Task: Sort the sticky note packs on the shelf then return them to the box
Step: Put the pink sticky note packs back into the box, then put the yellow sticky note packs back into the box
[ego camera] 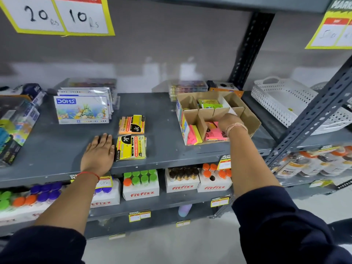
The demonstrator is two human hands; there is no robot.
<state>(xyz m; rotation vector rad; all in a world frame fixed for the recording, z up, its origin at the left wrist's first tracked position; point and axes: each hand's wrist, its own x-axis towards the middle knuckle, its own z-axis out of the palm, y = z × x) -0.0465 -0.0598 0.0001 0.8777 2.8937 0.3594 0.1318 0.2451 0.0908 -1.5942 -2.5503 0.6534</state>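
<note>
DOMS colour box (82, 109) left; white basket (282, 103) right.

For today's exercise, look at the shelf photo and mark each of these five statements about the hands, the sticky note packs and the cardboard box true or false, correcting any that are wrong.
1. The left hand lies flat on the shelf beside the nearer yellow pack. True.
2. The right hand is reaching into the white basket. False: it is inside the cardboard box, at the pink packs.
3. Two packs lie on the open shelf, the nearer yellow pack and an orange and yellow pack behind it. True.
4. The cardboard box has no dividers. False: cardboard partitions split it into compartments.
5. A green pack sits in a rear compartment of the box. True.
</note>
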